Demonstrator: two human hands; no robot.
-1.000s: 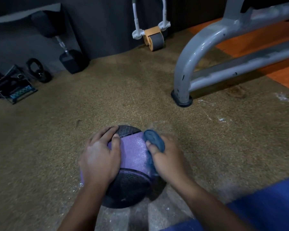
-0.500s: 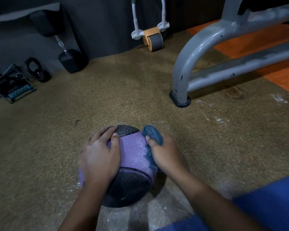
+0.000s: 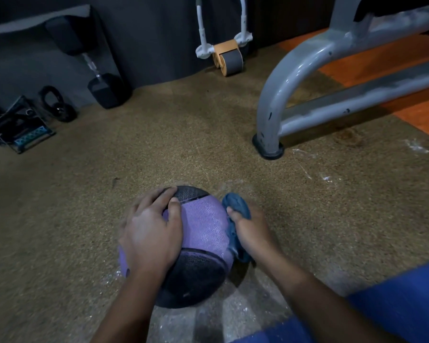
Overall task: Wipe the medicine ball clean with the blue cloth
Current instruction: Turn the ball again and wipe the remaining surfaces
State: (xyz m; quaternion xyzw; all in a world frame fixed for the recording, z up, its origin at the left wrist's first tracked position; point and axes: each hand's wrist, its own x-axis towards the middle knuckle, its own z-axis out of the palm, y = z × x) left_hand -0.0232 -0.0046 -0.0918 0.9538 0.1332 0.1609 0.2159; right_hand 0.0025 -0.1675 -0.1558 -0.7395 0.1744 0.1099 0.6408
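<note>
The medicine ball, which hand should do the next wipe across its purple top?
Probably the right hand: it already grips the blue cloth against the medicine ball, on its right side. The left hand lies flat on the ball's left, steadying it, with no cloth.

Honestly couldn't read a single thing here. The medicine ball (image 3: 203, 226) had a small pale mark on its dark lower panel, but it was too tiny and blurry to make out as a logo or letters. The flat black item (image 3: 22, 127) at the far-left edge of the floor had a teal zigzag strip along it, which looked like a pattern, not writing. No numbers or brands legible anywhere.
</note>
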